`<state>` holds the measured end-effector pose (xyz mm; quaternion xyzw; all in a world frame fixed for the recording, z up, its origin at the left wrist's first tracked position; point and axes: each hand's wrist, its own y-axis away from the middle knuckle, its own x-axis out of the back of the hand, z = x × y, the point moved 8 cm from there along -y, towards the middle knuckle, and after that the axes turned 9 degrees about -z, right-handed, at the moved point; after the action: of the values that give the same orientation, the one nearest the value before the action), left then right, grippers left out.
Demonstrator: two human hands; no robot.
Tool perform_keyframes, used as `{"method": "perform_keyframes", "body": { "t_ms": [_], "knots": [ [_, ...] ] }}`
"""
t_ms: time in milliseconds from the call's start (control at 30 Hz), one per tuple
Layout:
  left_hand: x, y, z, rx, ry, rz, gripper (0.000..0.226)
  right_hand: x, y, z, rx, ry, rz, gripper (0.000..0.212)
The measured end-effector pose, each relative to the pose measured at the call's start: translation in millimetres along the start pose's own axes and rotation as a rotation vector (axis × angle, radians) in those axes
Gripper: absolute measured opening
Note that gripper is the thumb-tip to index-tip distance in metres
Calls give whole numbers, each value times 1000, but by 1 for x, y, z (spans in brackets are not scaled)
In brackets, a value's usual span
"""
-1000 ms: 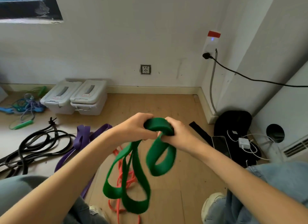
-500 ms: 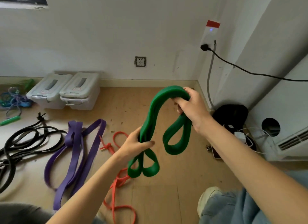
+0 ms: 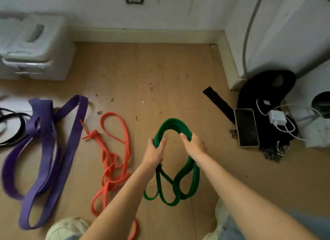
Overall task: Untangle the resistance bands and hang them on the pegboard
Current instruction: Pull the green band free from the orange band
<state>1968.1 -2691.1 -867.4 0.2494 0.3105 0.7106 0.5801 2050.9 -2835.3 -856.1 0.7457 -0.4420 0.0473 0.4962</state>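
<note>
A green resistance band (image 3: 174, 126) is coiled into several loops low over the wooden floor. My left hand (image 3: 155, 151) grips the coil's left side and my right hand (image 3: 193, 146) grips its right side, holding the top loop apart. The lower green loops hang below my hands. A knotted orange band (image 3: 111, 155) lies on the floor to the left. Further left lies a wide purple band (image 3: 46, 150), folded over itself. No pegboard is in view.
Black cords (image 3: 10, 127) lie at the far left. White plastic bins (image 3: 34, 48) stand against the back wall. A phone (image 3: 246, 127), a white charger (image 3: 277, 117) and a black bag (image 3: 264, 86) sit at the right by the wall. My shoes show at the bottom edge.
Both hands have dropped from chest height down toward the floor with the green band. The right hand came down level with the left, and the view tilted downward.
</note>
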Motion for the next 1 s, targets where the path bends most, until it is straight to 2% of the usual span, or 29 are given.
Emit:
{"method": "perform_keyframes", "body": {
  "t_ms": [100,167,267,300,367,433,500,533,600,733,800,867,900,1000],
  "knots": [
    [-11,-38,-8,17,-118,-7,60,-5,-37,12,0,-33,44,58],
    [-15,-56,-8,3,-174,14,57,-1,-58,15,15,33,98,53],
    [-20,-76,-5,-28,-246,65,46,15,-80,17,12,366,241,43],
    [-21,-78,-3,-36,-269,96,45,21,-84,13,28,474,299,48],
    [-21,-79,0,-59,-284,162,45,24,-90,-2,139,574,345,66],
    [-21,-78,2,-61,-284,185,45,12,-99,-28,322,671,258,74],
    [-20,-77,4,-41,-308,186,45,-2,-105,-53,492,768,171,53],
    [-18,-75,6,-38,-335,191,46,-2,-106,-63,550,779,177,39],
    [-14,-71,13,-73,-507,208,52,6,-112,-78,588,746,224,27],
    [-6,-65,14,-58,-1037,236,69,7,-130,-94,551,792,198,25],
    [0,-65,5,-31,-1149,203,72,4,-132,-94,538,799,203,29],
    [0,-64,-2,-29,-1225,186,68,5,-129,-84,496,702,202,37],
    [0,-62,-1,-41,-1266,206,63,8,-126,-75,446,598,188,46],
    [-1,-58,5,-111,-1288,298,47,13,-105,-35,190,319,176,90]
  ]
}}
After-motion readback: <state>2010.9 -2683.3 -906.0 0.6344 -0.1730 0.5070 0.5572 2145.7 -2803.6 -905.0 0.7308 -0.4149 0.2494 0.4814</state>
